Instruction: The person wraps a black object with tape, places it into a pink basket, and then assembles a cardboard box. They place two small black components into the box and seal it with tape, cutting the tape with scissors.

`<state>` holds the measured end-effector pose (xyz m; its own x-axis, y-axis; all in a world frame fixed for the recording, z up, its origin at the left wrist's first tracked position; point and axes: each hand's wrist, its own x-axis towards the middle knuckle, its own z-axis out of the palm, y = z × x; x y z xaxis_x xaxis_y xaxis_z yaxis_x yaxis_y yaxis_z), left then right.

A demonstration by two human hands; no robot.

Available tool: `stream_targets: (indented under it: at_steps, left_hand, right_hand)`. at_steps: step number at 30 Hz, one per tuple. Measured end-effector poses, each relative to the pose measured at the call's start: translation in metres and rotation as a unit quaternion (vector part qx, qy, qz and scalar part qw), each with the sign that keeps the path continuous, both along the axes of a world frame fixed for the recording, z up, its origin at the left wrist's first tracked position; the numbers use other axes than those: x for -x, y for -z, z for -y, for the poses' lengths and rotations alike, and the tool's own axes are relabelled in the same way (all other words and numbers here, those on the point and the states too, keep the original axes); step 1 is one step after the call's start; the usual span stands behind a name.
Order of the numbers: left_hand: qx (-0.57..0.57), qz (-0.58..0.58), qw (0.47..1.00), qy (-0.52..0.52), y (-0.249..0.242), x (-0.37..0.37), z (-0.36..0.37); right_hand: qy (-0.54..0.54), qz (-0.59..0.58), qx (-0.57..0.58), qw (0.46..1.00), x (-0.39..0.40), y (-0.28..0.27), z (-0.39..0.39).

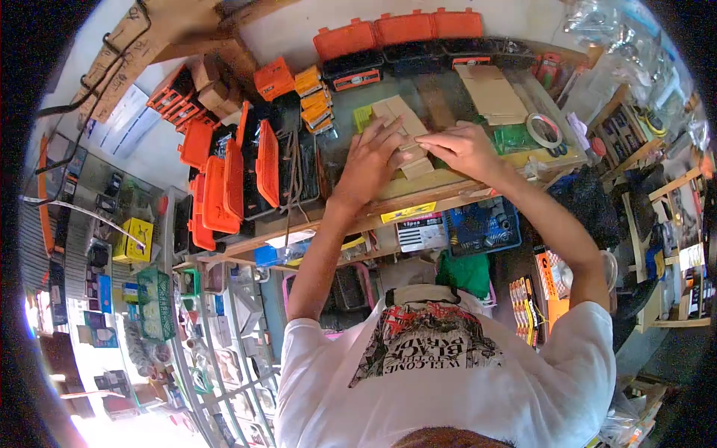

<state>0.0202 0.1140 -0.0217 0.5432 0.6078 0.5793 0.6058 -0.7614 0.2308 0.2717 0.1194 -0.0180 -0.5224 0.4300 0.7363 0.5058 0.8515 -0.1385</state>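
Note:
A narrow tan piece of folded cardboard (410, 119) lies on the glass-topped counter in front of me. My left hand (371, 163) rests flat over its left side, fingers stretched out and spread. From the right, my right hand (464, 151) reaches onto the same piece, its thumb and fingertips pinched together at the cardboard's edge. The fingertips partly hide what lies between them. Farther right on the counter is a larger cardboard sheet (493, 93), with a roll of tape (544, 131) near its lower corner. A yellow-green slip (362, 117) shows beside my left fingers.
Open orange-lidded cases (224, 187) and cables (293, 175) crowd the counter's left. More orange-lidded cases (407, 28) line the back, near small orange boxes (314, 101). Below the counter edge sits a blue tray (485, 228) of metal parts. Stocked shelves stand on both sides.

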Motion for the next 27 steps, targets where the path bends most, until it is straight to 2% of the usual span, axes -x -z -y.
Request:
stream_targets:
  at_steps: [3,6,7,10,11,14,17,18,20,21,24,25,27]
  left_hand:
    - [0.005,-0.013,1.000,-0.002,-0.008,0.003,0.003]
    - [0.026,-0.006,0.999,-0.028,-0.017,-0.002,0.017]
    - [0.030,0.004,0.999,-0.036,-0.017,-0.005,0.019]
    - [-0.003,0.072,0.995,-0.070,-0.010,-0.016,0.029]
    - [-0.021,0.103,0.991,-0.086,-0.006,-0.021,0.031]
    - [0.044,0.219,0.973,-0.055,-0.001,-0.035,0.038]
    - [0.086,0.274,0.955,-0.072,-0.010,-0.041,0.047]
    - [0.102,0.295,0.947,-0.074,-0.011,-0.043,0.047]
    - [0.040,0.305,0.950,-0.053,-0.011,-0.047,0.048]
    - [0.008,0.309,0.950,-0.043,-0.011,-0.049,0.048]
    - [0.007,0.329,0.944,-0.030,0.001,-0.061,0.045]
    - [0.015,0.307,0.950,-0.049,0.002,-0.063,0.049]
    - [0.061,0.316,0.945,-0.060,0.006,-0.066,0.057]
  right_hand:
    - [0.118,-0.130,0.234,0.956,0.006,-0.027,0.034]
    - [0.151,-0.109,0.300,0.936,-0.008,-0.003,0.014]
    - [0.173,-0.082,0.397,0.897,-0.009,-0.009,0.017]
    - [0.246,-0.026,0.406,0.880,0.001,0.021,-0.003]
    - [0.224,-0.046,0.407,0.885,0.005,0.025,-0.003]
    - [0.097,-0.145,0.398,0.901,0.027,0.010,0.013]
    - [0.012,-0.202,0.486,0.850,0.036,-0.006,0.022]
    - [-0.019,-0.261,0.477,0.839,0.041,-0.013,0.025]
    - [-0.081,-0.376,0.457,0.802,0.049,-0.025,0.032]
    - [-0.068,-0.409,0.461,0.785,0.044,-0.030,0.031]
    - [-0.097,-0.453,0.374,0.803,0.033,-0.033,0.013]
    - [-0.122,-0.457,0.395,0.788,0.025,-0.036,0.007]
    - [-0.091,-0.345,0.297,0.886,0.011,-0.042,-0.004]
